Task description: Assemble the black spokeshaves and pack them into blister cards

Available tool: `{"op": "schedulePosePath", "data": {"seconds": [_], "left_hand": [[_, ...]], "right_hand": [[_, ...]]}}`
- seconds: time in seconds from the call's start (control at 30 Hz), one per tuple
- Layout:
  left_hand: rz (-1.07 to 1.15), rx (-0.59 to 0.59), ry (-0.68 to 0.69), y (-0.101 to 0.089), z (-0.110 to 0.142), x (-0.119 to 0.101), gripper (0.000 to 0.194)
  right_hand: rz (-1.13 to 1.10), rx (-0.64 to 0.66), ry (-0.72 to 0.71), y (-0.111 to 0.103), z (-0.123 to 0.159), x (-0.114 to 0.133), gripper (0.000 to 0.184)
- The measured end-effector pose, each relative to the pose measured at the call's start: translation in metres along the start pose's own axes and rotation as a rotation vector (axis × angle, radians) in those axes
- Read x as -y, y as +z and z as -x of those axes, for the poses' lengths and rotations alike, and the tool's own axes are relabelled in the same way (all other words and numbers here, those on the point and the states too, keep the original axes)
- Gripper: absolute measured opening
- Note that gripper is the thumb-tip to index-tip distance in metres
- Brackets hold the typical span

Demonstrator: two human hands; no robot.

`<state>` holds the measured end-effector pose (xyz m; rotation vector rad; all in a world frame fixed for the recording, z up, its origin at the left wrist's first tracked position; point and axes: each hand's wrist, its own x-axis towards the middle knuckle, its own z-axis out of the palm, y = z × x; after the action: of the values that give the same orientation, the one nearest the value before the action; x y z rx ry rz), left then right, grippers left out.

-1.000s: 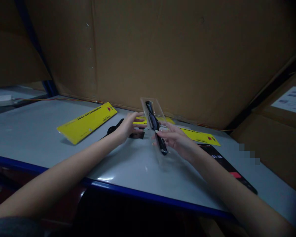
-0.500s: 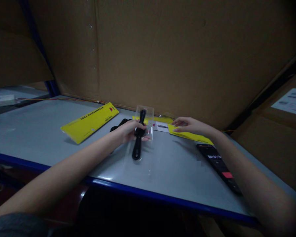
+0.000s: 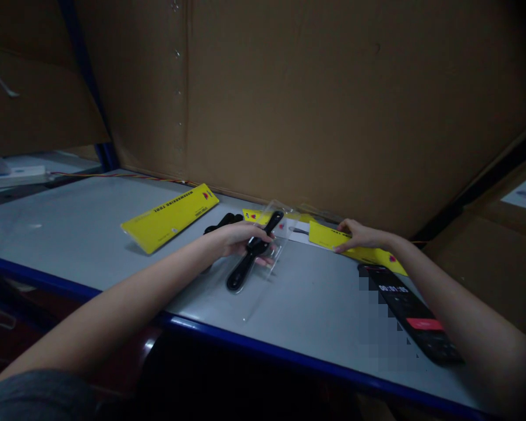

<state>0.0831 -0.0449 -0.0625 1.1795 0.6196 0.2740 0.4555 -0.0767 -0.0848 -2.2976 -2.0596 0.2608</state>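
Note:
My left hand (image 3: 239,238) grips a clear plastic blister pack (image 3: 263,257) with a long black tool (image 3: 252,254) inside, held low over the grey table (image 3: 87,245). My right hand (image 3: 359,235) rests with fingers curled on a yellow packaging card (image 3: 355,244) near the cardboard wall. Another black tool (image 3: 221,223) lies just behind my left hand. A white card with a small dark part (image 3: 297,231) lies between the two hands.
A long yellow card (image 3: 170,217) lies at the left. A black phone (image 3: 414,316) with a lit screen lies by my right forearm. Cardboard walls (image 3: 311,105) close off the back and right. The table has a blue front edge (image 3: 263,348).
The blister pack passed from my right hand to my left and tilted lower toward the table. My right hand reached back right onto the yellow card.

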Motion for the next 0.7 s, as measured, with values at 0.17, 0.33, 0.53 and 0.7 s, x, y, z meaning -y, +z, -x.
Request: {"op": "schedulePosePath", "data": {"seconds": [0.17,0.33,0.53,0.7], "left_hand": [[-0.010,0.006,0.007,-0.003,-0.002,0.002,0.037],[0.001,-0.002,0.014,-0.005,-0.004,0.001,0.033],[0.034,-0.037,0.057,-0.007,-0.005,0.001,0.035],[0.143,-0.147,0.146,-0.007,-0.006,0.001,0.032]], "right_hand": [[0.045,-0.155,-0.010,0.001,0.003,0.005,0.085],[0.135,-0.330,-0.116,0.008,0.006,0.004,0.068],[0.122,-0.473,-0.187,0.006,0.013,0.007,0.055],[0.074,-0.402,-0.251,-0.014,0.031,0.031,0.024]]}}
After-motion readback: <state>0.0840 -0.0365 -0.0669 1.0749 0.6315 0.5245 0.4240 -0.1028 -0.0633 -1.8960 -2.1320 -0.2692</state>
